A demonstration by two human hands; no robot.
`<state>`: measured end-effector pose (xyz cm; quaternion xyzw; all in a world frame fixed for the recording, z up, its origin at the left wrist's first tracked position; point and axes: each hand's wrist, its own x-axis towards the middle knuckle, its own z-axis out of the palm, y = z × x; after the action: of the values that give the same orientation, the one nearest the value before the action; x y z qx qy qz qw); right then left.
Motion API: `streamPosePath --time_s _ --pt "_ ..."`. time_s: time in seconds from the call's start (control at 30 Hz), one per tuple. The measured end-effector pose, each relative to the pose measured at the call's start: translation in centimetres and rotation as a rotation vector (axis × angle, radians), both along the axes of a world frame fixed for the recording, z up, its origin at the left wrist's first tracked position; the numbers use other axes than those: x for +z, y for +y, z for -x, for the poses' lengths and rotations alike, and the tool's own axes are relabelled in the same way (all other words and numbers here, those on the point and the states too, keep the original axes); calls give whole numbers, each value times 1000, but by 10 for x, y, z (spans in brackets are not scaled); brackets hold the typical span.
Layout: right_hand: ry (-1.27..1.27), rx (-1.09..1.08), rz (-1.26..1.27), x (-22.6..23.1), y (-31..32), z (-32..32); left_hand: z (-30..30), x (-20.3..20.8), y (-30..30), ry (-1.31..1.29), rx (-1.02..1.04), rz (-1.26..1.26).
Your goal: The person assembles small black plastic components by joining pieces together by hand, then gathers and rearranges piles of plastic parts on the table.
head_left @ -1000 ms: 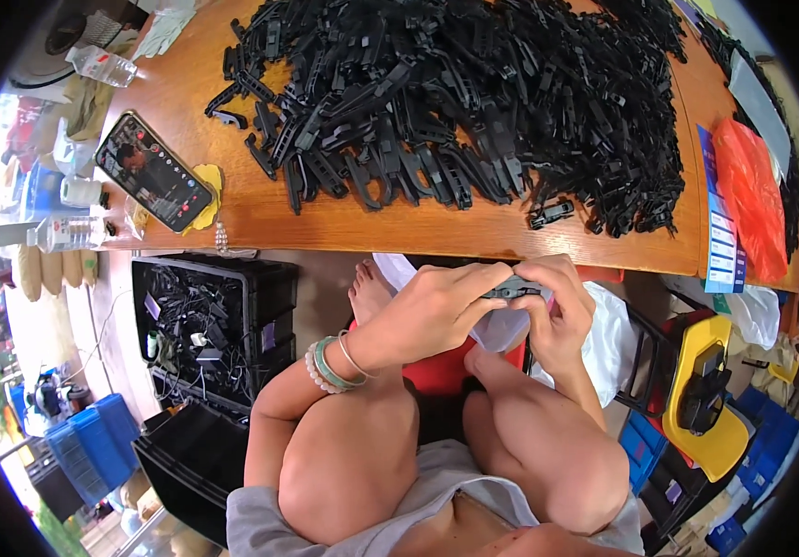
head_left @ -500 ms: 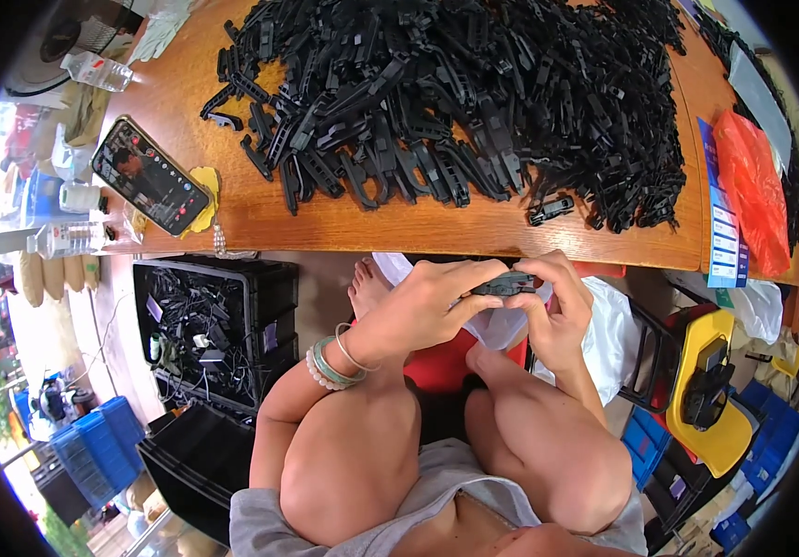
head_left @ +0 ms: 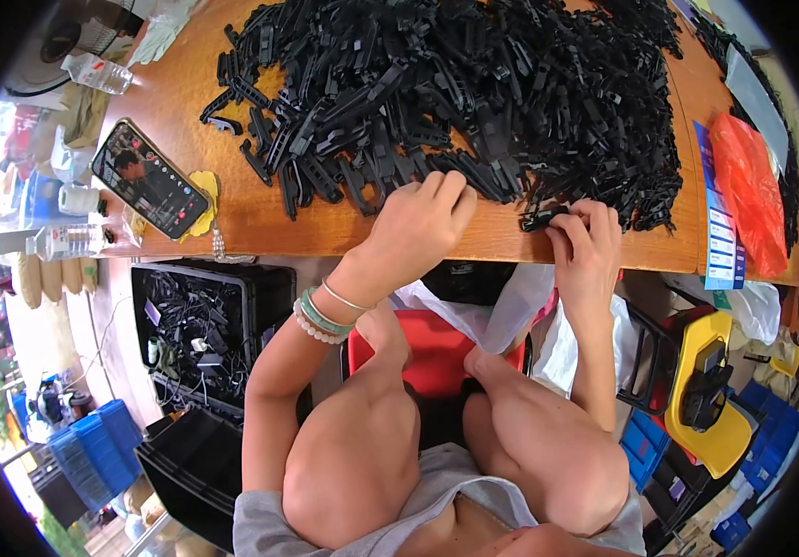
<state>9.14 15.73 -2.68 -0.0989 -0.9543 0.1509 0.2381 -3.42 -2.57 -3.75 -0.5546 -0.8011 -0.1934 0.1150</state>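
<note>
A large heap of black plastic parts covers the wooden table. My left hand rests at the table's near edge, fingers curled onto the front of the heap, touching a black part there. My right hand is at the table edge too, its fingertips pinching one small black plastic part beside the heap. Bead bracelets sit on my left wrist.
A phone lies on a yellow pad at the table's left. A red bag and printed sheets lie on the right. A black crate of parts stands below left, a red stool under me, a yellow chair on the right.
Both hands have risen from my lap, where they worked one part together, up to the table edge. The left hand now reaches into the heap, the right keeps a part.
</note>
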Motion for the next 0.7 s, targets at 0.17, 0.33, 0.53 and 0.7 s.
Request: streamPosePath --time_s 0.17,0.33,0.53,0.7 --pt "9 81 55 3 0 -2 -16 -10 -7 32 -42 -203" --pt "-62 125 139 4 3 4 -36 -16 -12 -514 187 -681" --pt "-138 216 148 12 12 1 -33 15 -12 -1251 285 -929" --pt "0 -23 766 18 -10 -11 -36 18 -17 -1842 160 -800"
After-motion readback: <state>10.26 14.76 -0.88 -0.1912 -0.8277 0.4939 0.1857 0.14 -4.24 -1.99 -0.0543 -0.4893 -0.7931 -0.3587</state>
